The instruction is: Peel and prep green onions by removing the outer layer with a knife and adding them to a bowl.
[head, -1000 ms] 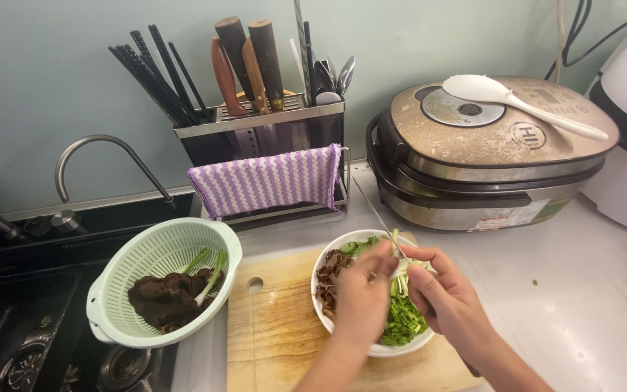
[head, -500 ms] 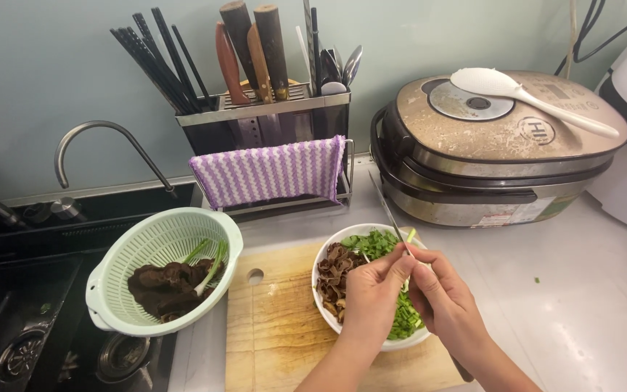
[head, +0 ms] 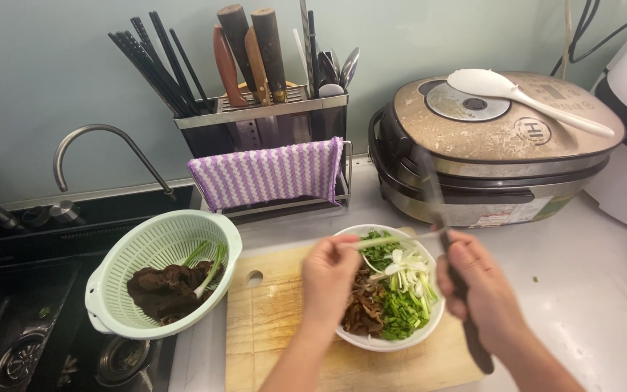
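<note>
My left hand [head: 330, 279] hovers over the left side of a white bowl [head: 386, 343] and pinches a pale green onion stalk [head: 386, 240] that stretches across toward the knife. My right hand [head: 482, 290] grips a dark-handled knife [head: 433, 196], its blurred blade pointing up and away above the bowl's right rim. The bowl holds chopped green onion [head: 404, 308], white onion strips and brown mushroom pieces [head: 363, 308]. It rests on a wooden cutting board [head: 270, 334].
A pale green colander [head: 215, 229] with dark mushrooms and onion stalks sits left of the board, over the sink's edge [head: 9, 319]. Behind stand a knife and chopstick rack [head: 255, 109] draped with a purple cloth [head: 266, 174], and a rice cooker [head: 495, 160] with a white paddle [head: 524, 94].
My hands, close together over the bowl before, have drawn apart. The knife now stands higher with its blade up, and the left hand holds a stalk across the bowl.
</note>
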